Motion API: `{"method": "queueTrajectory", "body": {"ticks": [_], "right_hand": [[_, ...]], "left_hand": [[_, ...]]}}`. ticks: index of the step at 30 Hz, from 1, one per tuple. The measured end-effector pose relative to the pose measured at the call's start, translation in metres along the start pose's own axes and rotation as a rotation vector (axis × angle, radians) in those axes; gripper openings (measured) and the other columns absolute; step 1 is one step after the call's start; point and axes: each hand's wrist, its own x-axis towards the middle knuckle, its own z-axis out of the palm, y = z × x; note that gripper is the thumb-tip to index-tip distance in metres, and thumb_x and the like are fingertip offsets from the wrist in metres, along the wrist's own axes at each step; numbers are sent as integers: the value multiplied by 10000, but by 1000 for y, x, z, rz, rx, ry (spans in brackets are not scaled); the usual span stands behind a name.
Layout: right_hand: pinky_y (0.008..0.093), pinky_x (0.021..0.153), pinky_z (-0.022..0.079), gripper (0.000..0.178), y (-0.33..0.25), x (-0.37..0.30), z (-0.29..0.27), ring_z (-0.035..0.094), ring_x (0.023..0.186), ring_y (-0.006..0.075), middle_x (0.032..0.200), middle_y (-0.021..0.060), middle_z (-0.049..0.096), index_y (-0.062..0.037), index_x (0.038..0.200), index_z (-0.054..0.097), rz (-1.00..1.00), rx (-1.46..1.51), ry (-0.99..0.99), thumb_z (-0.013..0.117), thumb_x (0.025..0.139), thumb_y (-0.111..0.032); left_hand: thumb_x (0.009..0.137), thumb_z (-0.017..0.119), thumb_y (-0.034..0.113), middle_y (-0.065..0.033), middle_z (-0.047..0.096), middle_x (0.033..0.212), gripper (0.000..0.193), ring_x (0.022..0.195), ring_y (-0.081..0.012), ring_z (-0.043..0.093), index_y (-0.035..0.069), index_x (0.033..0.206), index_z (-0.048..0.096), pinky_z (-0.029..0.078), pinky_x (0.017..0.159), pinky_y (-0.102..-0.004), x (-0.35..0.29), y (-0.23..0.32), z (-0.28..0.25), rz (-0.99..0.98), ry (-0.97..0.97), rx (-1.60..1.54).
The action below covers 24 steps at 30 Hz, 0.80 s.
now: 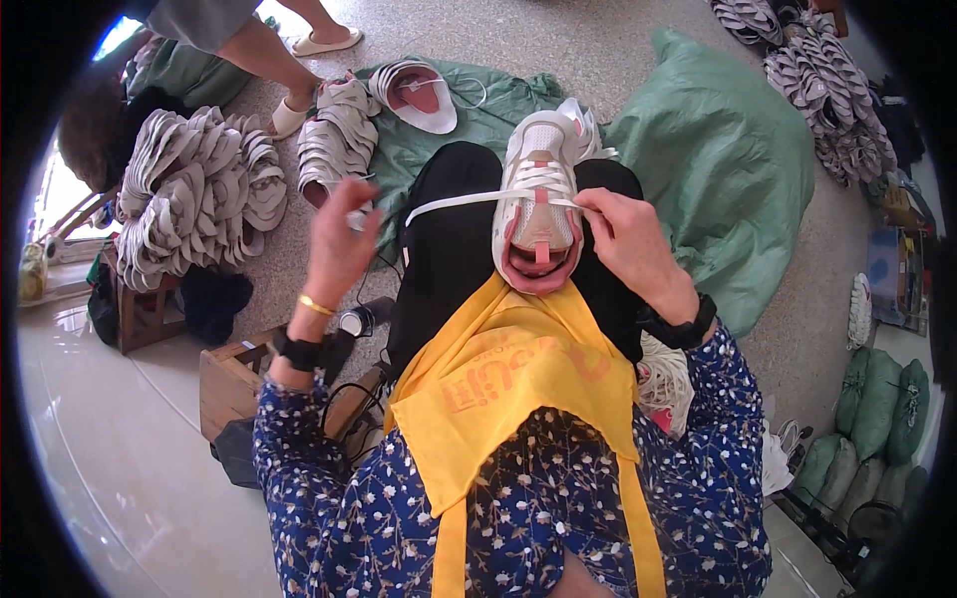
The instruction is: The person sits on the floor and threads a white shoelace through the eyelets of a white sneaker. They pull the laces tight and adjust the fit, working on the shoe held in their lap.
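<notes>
- The pale shoe [550, 231] sits between my black-clad knees [451, 184], heel toward me.
- My right fingers [596, 203] pinch its white lace [461, 199].
- My left fingers [349, 195] are raised, blurred, apart from the shoe; I can't tell whether they hold anything.

Glossy pale tiles [120, 468] gleam left of a wooden box [224, 399]; speckled flooring [809, 324] stretches to its right, a wooden stool [150, 317] and bright window [60, 194] beyond it.

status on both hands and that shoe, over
Right hand pinching lace at right side of shoe. Left hand raised off shoe, blurred, grip unclear. Shoe between knees, toe away. Nothing seen blocking shoe.
</notes>
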Motion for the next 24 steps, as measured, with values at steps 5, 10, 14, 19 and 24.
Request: {"method": "queueTrajectory", "body": {"ticks": [5, 10, 14, 19, 24], "right_hand": [[451, 723, 540, 78, 1, -5, 0, 675, 850, 397, 911, 188, 683, 9, 973, 651, 39, 20, 89, 669, 903, -21], [439, 710, 533, 68, 1, -3, -8, 671, 837, 383, 905, 175, 676, 0, 963, 655, 51, -6, 85, 679, 908, -31], [436, 701, 531, 63, 13, 2, -13, 668, 827, 377, 891, 170, 669, -5, 958, 653, 22, -49, 153, 681, 911, -35], [424, 717, 543, 66, 8, 1, -11, 676, 832, 374, 910, 171, 681, 1, 966, 656, 7, -39, 122, 685, 914, -29], [410, 727, 551, 73, 17, -4, -22, 694, 844, 358, 922, 164, 697, -1, 978, 673, 12, -65, 170, 692, 916, -32]], "left_hand": [[873, 681, -26, -159, 648, 992, 219, 953, -364, 663, -9, 1072, 592, 539, 841, -398, 22, 80, 54, 312, -118, -48], [875, 691, 9, -158, 589, 893, 166, 843, -382, 615, 21, 981, 564, 501, 706, -439, 33, 75, 70, 378, -219, 80], [909, 678, 34, -146, 579, 864, 140, 761, -381, 615, 31, 981, 558, 491, 653, -434, 37, 75, 58, 353, -248, -17], [941, 662, 65, -130, 559, 857, 109, 729, -389, 604, 39, 983, 565, 481, 619, -435, 32, 84, 48, 352, -321, 25], [939, 670, 79, -122, 551, 904, 110, 751, -380, 602, 42, 976, 574, 480, 613, -442, 33, 71, 44, 410, -279, 171]]}}
